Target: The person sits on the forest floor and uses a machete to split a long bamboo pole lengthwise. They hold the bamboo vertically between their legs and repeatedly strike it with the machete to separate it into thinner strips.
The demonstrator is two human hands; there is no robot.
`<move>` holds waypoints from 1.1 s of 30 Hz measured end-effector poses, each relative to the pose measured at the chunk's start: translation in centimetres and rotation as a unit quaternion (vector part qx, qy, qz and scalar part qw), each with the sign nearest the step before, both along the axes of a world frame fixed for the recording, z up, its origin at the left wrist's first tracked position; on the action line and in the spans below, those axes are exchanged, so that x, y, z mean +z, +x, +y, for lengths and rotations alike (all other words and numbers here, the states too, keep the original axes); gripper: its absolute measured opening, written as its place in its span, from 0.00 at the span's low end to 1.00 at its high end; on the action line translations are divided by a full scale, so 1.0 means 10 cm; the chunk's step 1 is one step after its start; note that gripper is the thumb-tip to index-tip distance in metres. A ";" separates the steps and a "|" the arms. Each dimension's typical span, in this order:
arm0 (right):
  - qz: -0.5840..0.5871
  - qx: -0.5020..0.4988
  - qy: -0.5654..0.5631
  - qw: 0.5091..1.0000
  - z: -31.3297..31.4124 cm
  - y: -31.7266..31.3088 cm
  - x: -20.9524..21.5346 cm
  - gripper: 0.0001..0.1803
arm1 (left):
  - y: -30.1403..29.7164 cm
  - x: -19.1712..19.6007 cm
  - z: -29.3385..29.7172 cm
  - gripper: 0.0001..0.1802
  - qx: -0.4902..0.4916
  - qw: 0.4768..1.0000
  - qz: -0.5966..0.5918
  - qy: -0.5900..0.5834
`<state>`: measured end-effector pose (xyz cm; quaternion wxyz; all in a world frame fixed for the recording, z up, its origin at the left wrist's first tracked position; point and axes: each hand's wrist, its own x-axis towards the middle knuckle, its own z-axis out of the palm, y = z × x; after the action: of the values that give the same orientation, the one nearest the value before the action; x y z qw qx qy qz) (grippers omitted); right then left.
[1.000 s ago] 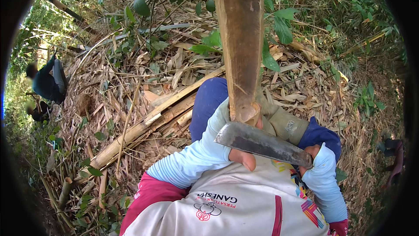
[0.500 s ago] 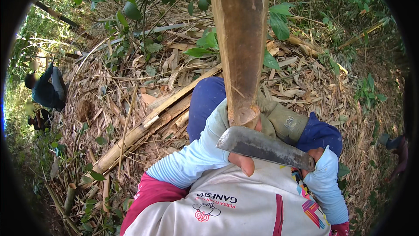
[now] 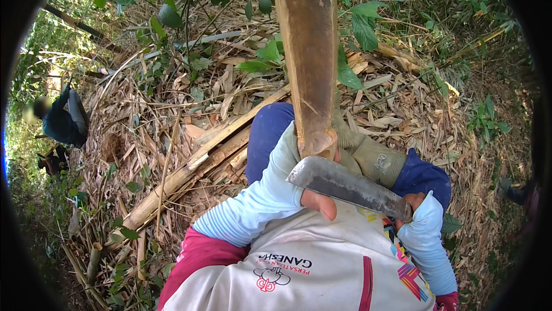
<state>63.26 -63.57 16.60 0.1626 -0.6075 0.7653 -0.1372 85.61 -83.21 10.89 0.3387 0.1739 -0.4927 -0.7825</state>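
Observation:
A long split length of bamboo (image 3: 310, 52) stands out ahead of me, its brown hollow face showing and its near end cut. My left hand (image 3: 319, 203) is closed around that near end; its thumb sticks out below the blade, and most of its fingers are hidden. In my right hand (image 3: 413, 203) is a machete (image 3: 351, 184), gripped at the handle, which is mostly covered. Its dark, worn blade lies crosswise just under the bamboo's cut end, the tip toward the left. Whether blade and bamboo touch, I cannot tell.
Split bamboo poles (image 3: 190, 167) lie slanting on the left over dry leaf litter (image 3: 132, 132). My bent legs in blue trousers and an olive boot (image 3: 376, 161) are beneath the bamboo. Leafy plants (image 3: 172, 0) grow ahead. A person (image 3: 63, 118) is at the far left.
The bamboo has shifted a little to the left, its far part most. The machete's blade has tipped slightly, and my left thumb has moved a little to the right and up.

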 end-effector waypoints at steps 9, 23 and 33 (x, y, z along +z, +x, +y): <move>0.083 -0.024 -0.033 0.996 -0.03 -0.18 0.01 0.22 | -0.06 0.09 -0.17 0.69 -0.045 0.988 -0.073 -0.128; 0.169 -0.023 -0.027 0.985 -0.02 -0.45 0.50 0.26 | -0.14 0.53 -0.46 0.56 -0.146 0.943 -0.206 -0.215; 0.146 -0.046 0.008 0.988 0.09 -0.38 0.43 0.28 | -0.11 0.56 -0.29 0.46 -0.098 0.956 -0.203 -0.189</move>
<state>59.46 -62.69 20.89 0.0478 -0.5838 0.8091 -0.0480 84.54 -86.11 16.54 0.1803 0.2128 -0.7048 -0.6523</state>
